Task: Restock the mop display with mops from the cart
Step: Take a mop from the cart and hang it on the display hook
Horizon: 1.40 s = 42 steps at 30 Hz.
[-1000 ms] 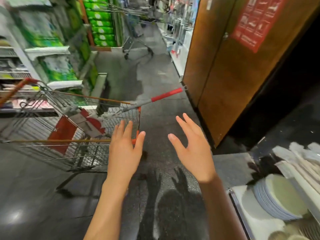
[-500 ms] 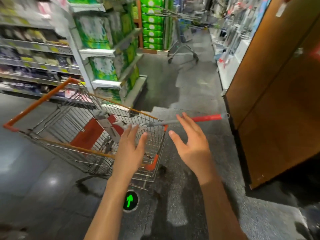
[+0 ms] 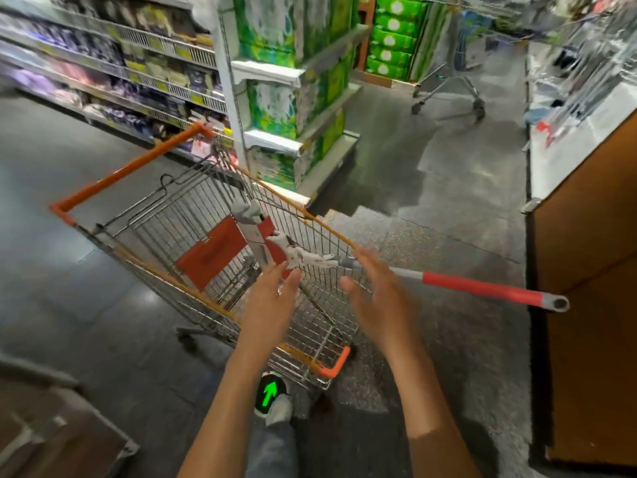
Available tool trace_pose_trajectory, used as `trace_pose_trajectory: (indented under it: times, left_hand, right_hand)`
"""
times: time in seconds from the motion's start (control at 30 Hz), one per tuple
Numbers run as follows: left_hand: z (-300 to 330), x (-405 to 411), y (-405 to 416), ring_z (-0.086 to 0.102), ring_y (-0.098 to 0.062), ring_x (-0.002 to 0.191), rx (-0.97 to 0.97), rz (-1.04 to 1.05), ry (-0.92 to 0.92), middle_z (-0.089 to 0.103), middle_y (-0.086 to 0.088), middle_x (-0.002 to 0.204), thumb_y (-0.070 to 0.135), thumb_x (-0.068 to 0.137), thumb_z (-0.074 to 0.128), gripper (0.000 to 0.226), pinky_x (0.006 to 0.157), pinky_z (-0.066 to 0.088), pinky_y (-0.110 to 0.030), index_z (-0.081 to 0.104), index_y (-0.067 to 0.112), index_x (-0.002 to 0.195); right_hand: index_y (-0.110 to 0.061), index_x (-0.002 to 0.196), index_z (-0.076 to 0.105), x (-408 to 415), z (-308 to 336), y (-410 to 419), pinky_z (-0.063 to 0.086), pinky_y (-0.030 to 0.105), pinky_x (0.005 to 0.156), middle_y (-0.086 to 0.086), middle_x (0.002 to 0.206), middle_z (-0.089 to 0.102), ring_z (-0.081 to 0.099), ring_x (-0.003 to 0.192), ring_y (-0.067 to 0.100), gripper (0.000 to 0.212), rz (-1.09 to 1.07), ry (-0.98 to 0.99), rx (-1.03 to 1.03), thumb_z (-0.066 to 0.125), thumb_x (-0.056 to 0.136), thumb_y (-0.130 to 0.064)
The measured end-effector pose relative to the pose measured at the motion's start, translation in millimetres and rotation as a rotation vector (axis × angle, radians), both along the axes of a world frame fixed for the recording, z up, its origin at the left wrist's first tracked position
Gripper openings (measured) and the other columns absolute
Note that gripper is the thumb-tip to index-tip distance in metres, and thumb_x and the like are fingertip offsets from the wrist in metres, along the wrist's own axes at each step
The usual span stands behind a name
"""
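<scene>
reading labels: i can make out no writing on the mop packaging
cart: holds the mop, handle sticking out over its rim
hands: left hand and right hand spread, empty, above the cart

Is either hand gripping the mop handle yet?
No: both the left hand and right hand are open above the cart, off the mop.

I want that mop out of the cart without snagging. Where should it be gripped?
Probably the mop by its bare grey shaft just outside the cart rim, right hand from above: the handle juts over the rim while the head lies in the basket.
</scene>
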State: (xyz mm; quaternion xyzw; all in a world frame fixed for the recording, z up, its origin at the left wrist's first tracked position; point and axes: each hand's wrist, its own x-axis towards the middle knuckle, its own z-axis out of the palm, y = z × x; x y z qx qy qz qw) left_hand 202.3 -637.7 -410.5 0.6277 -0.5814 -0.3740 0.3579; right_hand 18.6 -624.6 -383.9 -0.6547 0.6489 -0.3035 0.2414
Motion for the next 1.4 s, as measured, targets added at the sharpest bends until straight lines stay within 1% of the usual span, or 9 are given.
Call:
trace_pose_trajectory:
  times: [0.17,0.3,0.43,0.73,0.9,1.07,1.13,1.27,1.4]
  left_hand:
    - [-42.2,11.6,-77.9,0.055,-0.016,0.125,0.137,-0.010,0.113,0.060,0.006,0.134,0.046,0.107,0.038,0.043,0.101,0.044,-0.038,0.057,0.026,0.139]
    - [-77.6,19.9,-136.3,0.057,0.005,0.107,0.269,-0.010,0.173,0.061,0.027,0.111,0.061,0.102,0.031,0.041,0.084,0.046,-0.024,0.061,0.043,0.122]
    - [-127.0,19.8,-193.8,0.059,-0.012,0.110,0.523,0.086,0.378,0.064,0.004,0.127,0.056,0.103,0.036,0.047,0.092,0.052,-0.036,0.060,0.026,0.131]
    - [-259.2,-5.5,-285.3,0.054,-0.024,0.122,0.891,0.298,0.875,0.059,-0.007,0.130,0.050,0.104,0.042,0.055,0.081,0.049,-0.032,0.045,0.012,0.145]
    - [-310.3,-16.3,-318.5,0.062,-0.018,0.090,0.933,0.493,1.028,0.068,-0.003,0.099,0.055,0.098,0.052,0.048,0.080,0.049,-0.037,0.063,0.013,0.119]
    - [-342.8,-20.9,-331.8,0.066,-0.034,0.110,0.956,0.496,1.068,0.069,-0.016,0.122,0.047,0.098,0.057,0.044,0.090,0.057,-0.053,0.061,0.012,0.124]
    - [-347.7,-21.8,-336.3,0.066,-0.038,0.109,0.940,0.526,1.134,0.067,-0.019,0.124,0.041,0.099,0.059,0.043,0.072,0.062,-0.048,0.058,0.010,0.128]
    - [-352.6,-20.2,-336.1,0.066,-0.042,0.110,0.942,0.575,1.228,0.070,-0.020,0.114,0.029,0.096,0.064,0.034,0.093,0.054,-0.062,0.057,0.009,0.122]
    - [-340.4,-13.4,-328.2,0.065,-0.038,0.107,0.989,0.580,1.237,0.069,-0.017,0.113,0.028,0.091,0.068,0.032,0.090,0.056,-0.057,0.060,0.010,0.116]
  right_hand:
    - [-0.026,0.151,0.042,18.5,-33.4,-75.3,0.031,0.048,0.120,-0.003,0.156,0.043,0.036,0.146,0.017,0.058,-0.048,-0.018,0.105,0.055,0.099,-0.046]
    - [-0.022,0.147,0.048,38.8,-70.1,-140.3,0.037,0.042,0.116,0.002,0.147,0.053,0.046,0.137,0.019,0.052,-0.086,0.010,0.221,0.057,0.099,-0.041]
    - [-0.018,0.145,0.050,52.8,-117.5,-196.6,0.036,0.024,0.097,0.003,0.143,0.055,0.049,0.117,0.008,0.050,-0.101,0.018,0.317,0.057,0.100,-0.038]
    - [-0.016,0.149,0.046,44.1,-238.1,-297.1,0.038,0.040,0.111,0.006,0.149,0.051,0.047,0.136,0.025,0.059,-0.098,0.141,0.515,0.063,0.097,-0.038]
    - [-0.015,0.146,0.049,35.1,-292.8,-332.0,0.046,0.041,0.101,0.008,0.143,0.057,0.055,0.129,0.029,0.064,-0.022,0.269,0.636,0.061,0.094,-0.051]
    - [-0.022,0.127,0.059,26.1,-324.3,-344.9,0.041,0.033,0.068,0.005,0.115,0.068,0.062,0.094,0.026,0.049,0.125,0.462,0.715,0.051,0.096,-0.059]
    - [-0.026,0.124,0.060,25.2,-329.0,-345.9,0.035,0.034,0.068,0.002,0.111,0.069,0.061,0.094,0.024,0.047,0.143,0.559,0.691,0.047,0.096,-0.062]
    - [-0.032,0.116,0.065,26.5,-329.4,-343.6,0.027,0.035,0.073,-0.009,0.096,0.063,0.054,0.087,0.016,0.038,0.072,0.492,0.656,0.054,0.093,-0.061]
    - [-0.028,0.108,0.068,29.1,-317.3,-329.6,0.033,0.031,0.065,-0.011,0.080,0.061,0.057,0.073,0.015,0.040,0.074,0.503,0.581,0.053,0.093,-0.063]
